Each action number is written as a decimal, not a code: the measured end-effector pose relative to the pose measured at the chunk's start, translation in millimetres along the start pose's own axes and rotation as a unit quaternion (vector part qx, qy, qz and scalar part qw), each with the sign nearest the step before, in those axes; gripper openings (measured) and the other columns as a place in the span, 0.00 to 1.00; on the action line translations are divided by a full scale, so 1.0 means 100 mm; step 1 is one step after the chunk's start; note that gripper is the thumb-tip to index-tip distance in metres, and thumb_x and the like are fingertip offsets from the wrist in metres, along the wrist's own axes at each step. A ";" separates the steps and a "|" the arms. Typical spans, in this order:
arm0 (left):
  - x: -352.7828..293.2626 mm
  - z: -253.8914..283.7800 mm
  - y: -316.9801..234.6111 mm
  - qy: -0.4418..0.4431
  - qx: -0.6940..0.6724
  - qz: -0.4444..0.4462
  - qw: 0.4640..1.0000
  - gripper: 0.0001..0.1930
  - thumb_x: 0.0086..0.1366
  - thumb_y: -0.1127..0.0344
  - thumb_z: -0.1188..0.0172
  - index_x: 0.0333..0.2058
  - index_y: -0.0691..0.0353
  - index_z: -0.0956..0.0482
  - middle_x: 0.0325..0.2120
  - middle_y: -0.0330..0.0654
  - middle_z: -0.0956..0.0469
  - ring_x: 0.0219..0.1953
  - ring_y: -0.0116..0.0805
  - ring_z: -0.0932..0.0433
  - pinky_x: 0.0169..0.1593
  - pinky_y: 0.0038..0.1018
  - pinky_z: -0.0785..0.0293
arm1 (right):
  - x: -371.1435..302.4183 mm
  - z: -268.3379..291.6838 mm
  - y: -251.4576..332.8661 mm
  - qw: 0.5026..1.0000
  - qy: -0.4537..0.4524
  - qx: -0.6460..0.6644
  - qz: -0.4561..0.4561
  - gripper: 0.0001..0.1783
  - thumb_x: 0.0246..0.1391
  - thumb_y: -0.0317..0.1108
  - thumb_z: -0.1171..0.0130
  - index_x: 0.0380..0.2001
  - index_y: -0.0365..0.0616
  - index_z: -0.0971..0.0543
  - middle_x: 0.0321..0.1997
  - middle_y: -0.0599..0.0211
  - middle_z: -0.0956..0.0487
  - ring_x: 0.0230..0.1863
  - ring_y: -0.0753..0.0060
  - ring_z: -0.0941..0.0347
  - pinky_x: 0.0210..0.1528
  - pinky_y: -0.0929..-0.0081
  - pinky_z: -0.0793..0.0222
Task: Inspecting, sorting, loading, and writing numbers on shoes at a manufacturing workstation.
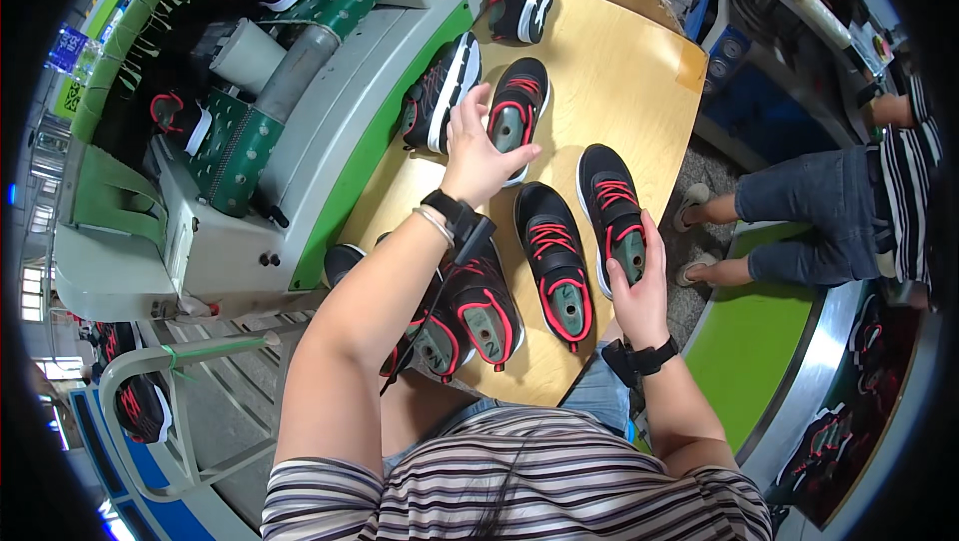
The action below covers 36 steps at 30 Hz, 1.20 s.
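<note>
My left hand [481, 149] is over the heel of a black sneaker [521, 89] with red laces, thumb and fingers spread apart. A sneaker lying on its side [445, 91], white sole showing, is just left of those fingers. My right hand [642, 286] grips the heel end of another black sneaker [609, 186], thumb on one side and fingers on the other. Green shoe lasts fill the openings of these upright shoes. Between my hands stands one more sneaker [551, 256], toe pointing away. Several similar sneakers [487, 306] sit near me, partly hidden by my left forearm.
The shoes rest on a wooden tabletop [639, 71]; another sneaker [521, 3] is at its far end. At left, a grey machine [385, 71] has green perforated shoe supports [240, 146]. A person in denim shorts [814, 206] stands at right beside a green surface [754, 341].
</note>
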<state>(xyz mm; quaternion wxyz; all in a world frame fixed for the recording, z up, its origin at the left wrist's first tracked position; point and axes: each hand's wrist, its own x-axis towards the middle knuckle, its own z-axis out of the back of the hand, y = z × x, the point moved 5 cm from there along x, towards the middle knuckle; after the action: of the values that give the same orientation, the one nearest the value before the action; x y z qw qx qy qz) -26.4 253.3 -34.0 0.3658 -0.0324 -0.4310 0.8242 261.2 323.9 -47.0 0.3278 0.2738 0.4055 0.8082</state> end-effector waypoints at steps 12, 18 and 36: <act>-0.09 0.18 0.06 0.095 -0.331 0.108 0.933 0.43 0.57 0.70 0.34 0.68 0.70 0.47 0.57 0.53 0.30 0.59 0.39 0.30 0.63 0.30 0.36 | 0.01 -0.02 0.05 1.000 -0.005 0.013 0.017 0.42 0.50 0.21 0.40 0.68 0.43 0.41 0.65 0.48 0.35 0.66 0.47 0.38 0.68 0.60 0.43; -0.95 1.30 -0.51 -0.054 -0.132 -0.078 0.987 0.44 0.62 0.74 0.38 0.71 0.69 0.56 0.69 0.55 0.47 0.70 0.42 0.44 0.70 0.33 0.48 | -0.03 -0.06 -0.02 0.999 0.003 0.034 0.022 0.41 0.52 0.19 0.43 0.69 0.39 0.43 0.69 0.51 0.37 0.70 0.56 0.42 0.71 0.67 0.50; -2.91 1.58 -0.07 -0.140 -0.286 0.191 0.928 0.44 0.67 0.69 0.41 0.71 0.69 0.64 0.64 0.54 0.42 0.66 0.41 0.39 0.67 0.32 0.42 | -0.28 -0.14 0.06 0.997 0.001 -0.016 0.075 0.41 0.53 0.25 0.42 0.70 0.42 0.44 0.67 0.45 0.38 0.68 0.45 0.41 0.70 0.59 0.47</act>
<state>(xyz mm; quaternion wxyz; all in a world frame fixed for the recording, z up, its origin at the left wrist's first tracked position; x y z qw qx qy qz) 131.3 -36.3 -6.3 0.1127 -0.1018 -0.6811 0.7163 267.1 293.2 -54.1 0.2707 0.2971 0.3710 0.8372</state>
